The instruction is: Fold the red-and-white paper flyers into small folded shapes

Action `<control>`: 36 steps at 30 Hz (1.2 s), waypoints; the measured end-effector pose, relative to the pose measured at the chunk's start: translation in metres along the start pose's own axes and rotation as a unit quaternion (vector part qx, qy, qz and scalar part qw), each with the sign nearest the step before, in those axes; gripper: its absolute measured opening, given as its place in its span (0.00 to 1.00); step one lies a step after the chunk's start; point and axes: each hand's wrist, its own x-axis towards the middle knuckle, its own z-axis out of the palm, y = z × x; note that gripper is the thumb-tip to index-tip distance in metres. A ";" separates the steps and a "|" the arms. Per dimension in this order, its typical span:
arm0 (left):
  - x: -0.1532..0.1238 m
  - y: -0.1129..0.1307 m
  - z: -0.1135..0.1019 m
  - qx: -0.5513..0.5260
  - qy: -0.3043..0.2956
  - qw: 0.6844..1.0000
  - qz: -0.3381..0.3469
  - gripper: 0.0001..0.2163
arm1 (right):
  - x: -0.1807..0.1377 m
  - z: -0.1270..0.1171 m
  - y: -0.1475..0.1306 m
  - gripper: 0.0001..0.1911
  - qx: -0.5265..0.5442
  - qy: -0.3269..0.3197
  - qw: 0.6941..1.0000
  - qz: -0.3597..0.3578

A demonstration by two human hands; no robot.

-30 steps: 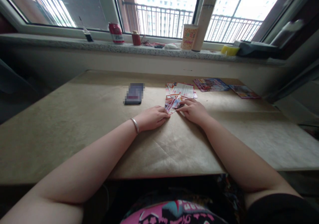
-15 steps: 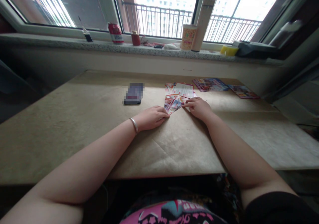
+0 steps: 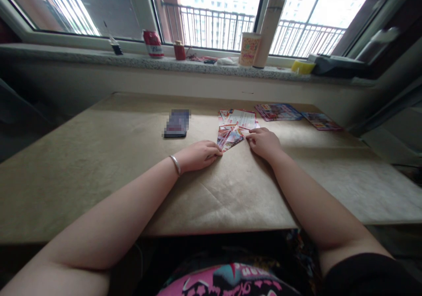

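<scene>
Here's the paper [image 3: 242, 119], lying on the surface [image 3: 211, 199] just ahead of both hands! The left hand [image 3: 201, 155] has fingertips at its near corner, probably stopping a slide; the right hand [image 3: 264, 144], fingers curled, is by the right edge, perhaps steadying that side. Pinching or only pressing? Can't tell for either. Busy red-and-white print, pale panel at the far end, near edge slanting as if folded.

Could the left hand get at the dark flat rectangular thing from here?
Probably yes: between the left hand and the dark thing only bare tabletop shows, though its fingertips are at the printed paper's near corner.
</scene>
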 end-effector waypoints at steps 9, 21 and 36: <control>0.001 0.000 0.005 0.011 0.017 0.998 -0.051 0.08 | -0.002 -0.003 -0.033 0.14 0.038 0.043 0.985 -0.163; 0.007 0.005 0.009 0.058 0.046 0.993 -0.096 0.05 | 0.002 -0.010 -0.047 0.12 -0.048 0.058 0.977 -0.202; 0.010 0.003 0.016 0.139 0.176 0.972 -0.076 0.02 | -0.015 -0.014 -0.094 0.07 0.128 0.082 0.983 -0.099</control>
